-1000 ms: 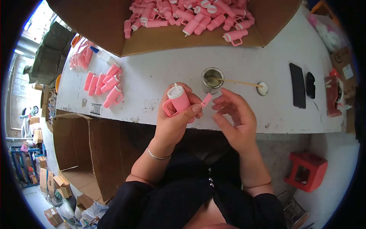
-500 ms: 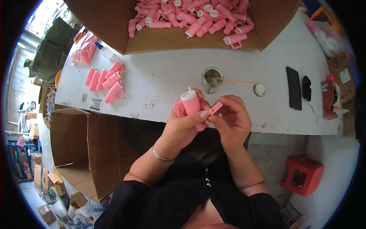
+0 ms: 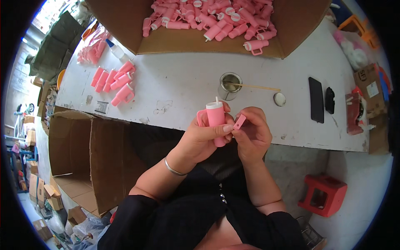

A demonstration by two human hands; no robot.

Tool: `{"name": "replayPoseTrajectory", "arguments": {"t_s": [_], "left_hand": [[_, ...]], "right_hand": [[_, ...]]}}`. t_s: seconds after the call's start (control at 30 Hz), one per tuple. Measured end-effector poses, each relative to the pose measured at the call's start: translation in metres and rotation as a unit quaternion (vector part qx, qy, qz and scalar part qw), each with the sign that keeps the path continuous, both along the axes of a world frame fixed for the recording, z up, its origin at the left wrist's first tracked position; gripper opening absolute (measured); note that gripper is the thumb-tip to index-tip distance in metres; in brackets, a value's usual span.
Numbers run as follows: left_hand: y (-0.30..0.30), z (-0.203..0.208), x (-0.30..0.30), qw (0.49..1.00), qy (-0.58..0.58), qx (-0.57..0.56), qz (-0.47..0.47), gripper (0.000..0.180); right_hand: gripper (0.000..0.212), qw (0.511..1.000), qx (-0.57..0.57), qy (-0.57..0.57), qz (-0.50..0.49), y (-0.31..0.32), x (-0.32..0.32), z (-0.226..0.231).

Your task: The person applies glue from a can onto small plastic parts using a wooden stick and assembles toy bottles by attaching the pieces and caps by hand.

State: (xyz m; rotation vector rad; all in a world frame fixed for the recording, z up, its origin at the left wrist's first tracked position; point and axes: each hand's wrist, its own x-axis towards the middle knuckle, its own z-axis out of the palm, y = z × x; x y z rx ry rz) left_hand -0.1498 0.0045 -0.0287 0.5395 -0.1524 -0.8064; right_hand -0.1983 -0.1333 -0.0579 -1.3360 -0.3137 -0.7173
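Observation:
My left hand is wrapped round a small pink tumbler with a white lid, a straw stub and a side handle. The tumbler stands nearly upright, its handle on the left. Close beside it, my right hand pinches a small pink rectangular block with a dark hole in its end. The left thumb reaches toward the block; I cannot tell whether it touches. Beyond the hands stands an open metal tin with a thin wooden stick across its rim, near a round lid.
A large cardboard box at the back holds many pink tumblers. Several more tumblers lie at the left, near a glue bottle. A black phone lies at the right. Below are an open carton and a red stool.
The view has shifted a little. The tumbler is held more upright, and the block in my right hand has turned slightly and sits a bit farther from it.

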Motion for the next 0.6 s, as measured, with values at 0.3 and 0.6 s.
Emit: {"name": "replayPoseTrajectory", "arguments": {"t_s": [0.3, 0.6], "left_hand": [[0.018, 0.007, 0.0, 0.955, -0.238, 0.166, 0.068, 0.05], [0.035, 0.006, -0.004, 0.932, -0.298, 0.173, 0.113, 0.042]], "right_hand": [[0.039, 0.998, -0.061, 0.029, 0.017, -0.022, -0.007, 0.018], [0.04, 0.965, -0.254, 0.068, 0.005, -0.041, -0.002, 0.052]]}}
